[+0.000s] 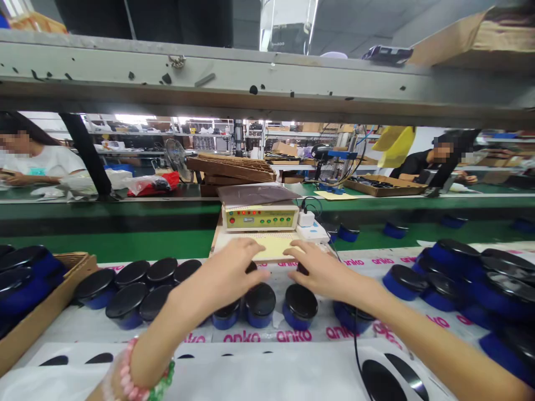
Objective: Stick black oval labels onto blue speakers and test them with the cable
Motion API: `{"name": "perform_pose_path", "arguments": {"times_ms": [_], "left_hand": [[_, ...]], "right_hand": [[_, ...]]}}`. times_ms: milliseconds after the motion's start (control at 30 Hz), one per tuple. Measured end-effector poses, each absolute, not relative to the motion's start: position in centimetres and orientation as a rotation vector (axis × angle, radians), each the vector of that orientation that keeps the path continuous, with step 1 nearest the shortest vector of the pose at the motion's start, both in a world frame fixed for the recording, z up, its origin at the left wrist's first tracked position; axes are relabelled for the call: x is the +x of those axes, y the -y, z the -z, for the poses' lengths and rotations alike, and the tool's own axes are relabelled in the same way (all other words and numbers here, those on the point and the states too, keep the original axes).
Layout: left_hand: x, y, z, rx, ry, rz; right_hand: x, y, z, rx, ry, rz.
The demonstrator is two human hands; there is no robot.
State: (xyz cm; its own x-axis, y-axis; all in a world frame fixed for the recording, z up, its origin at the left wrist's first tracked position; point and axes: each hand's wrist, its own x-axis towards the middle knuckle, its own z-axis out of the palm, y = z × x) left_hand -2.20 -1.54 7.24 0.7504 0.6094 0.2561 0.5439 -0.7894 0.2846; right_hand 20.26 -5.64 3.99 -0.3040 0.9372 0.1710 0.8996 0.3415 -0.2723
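Observation:
My left hand (223, 273) and my right hand (321, 271) lie side by side, fingers reaching onto the near edge of a pale yellow pad (273, 247). Dark lids show partly beneath both hands, and I cannot tell whether either hand touches them. Just below my hands stand several blue round containers with glossy black lids (260, 305). Behind the pad sits a beige electronic control box (259, 217) with red indicator lights and green buttons. Neither hand visibly holds anything.
More black-lidded blue containers (451, 273) crowd the right of the bench, and others fill a cardboard tray (37, 303) at left. Printed white plastic sheeting (292, 336) covers the bench. A grey shelf beam (251, 78) crosses above. Two co-workers (37, 159) sit beyond a green conveyor (108, 245).

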Motion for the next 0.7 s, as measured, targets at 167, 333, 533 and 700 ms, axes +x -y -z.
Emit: {"name": "perform_pose_path", "arguments": {"times_ms": [167, 333, 533, 700], "left_hand": [[2.3, 3.8, -2.3, 2.826, -0.722, -0.263], [5.3, 4.5, 0.4, 2.847, -0.685, -0.232], [6.3, 4.6, 2.5, 3.0, -0.576, -0.3], [5.9, 3.5, 5.2, 3.142, -0.484, -0.519]], "right_hand": [[24.4, 5.5, -2.8, -1.818, 2.335, -0.192], [27.8, 4.1, -4.9, -1.937, 2.288, -0.169], [37.6, -2.3, -6.3, -2.38, 1.906, -0.036], [39.7, -4.9, -2.9, -2.458, 1.879, -0.159]]}}
